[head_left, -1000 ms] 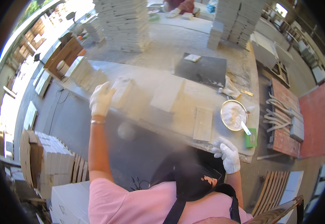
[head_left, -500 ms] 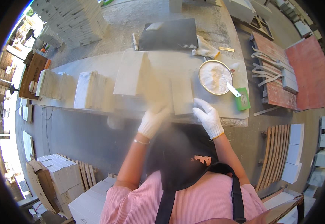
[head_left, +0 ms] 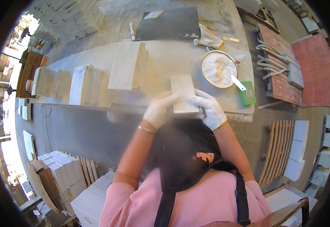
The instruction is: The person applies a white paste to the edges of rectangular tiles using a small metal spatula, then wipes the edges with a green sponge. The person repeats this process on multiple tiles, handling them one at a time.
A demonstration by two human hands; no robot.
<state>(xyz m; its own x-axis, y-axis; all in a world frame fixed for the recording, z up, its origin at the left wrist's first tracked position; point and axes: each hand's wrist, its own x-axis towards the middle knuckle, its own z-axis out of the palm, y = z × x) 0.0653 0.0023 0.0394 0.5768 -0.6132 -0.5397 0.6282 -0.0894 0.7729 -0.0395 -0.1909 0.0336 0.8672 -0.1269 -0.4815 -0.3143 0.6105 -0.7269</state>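
A pale rectangular stone tile (head_left: 183, 92) is held in front of me at the near edge of the workbench, raised slightly. My left hand (head_left: 159, 109), in a white knit glove, closes on its left edge with the fingers laid over the face. On the opposite edge my right hand (head_left: 209, 109), gloved alike, grips the tile with bent fingers. To the right stands an open round tin (head_left: 218, 70) of white paste. A white-handled spatula (head_left: 238, 82) leans out over its rim, above a green pad or box (head_left: 248, 93).
Rows of upright tiles (head_left: 126, 68) stand on the bench (head_left: 165, 53) to the left. Farther back lie a black sheet (head_left: 168, 24) and a loose glove (head_left: 208, 37). White boxes (head_left: 60, 166) are stacked at lower left; a wooden pallet (head_left: 277, 151) is on the right.
Both hands have come closer together around the tile, which now sits lifted and tilted between them. The left hand has gained a hold on its left edge. The view has shifted slightly.
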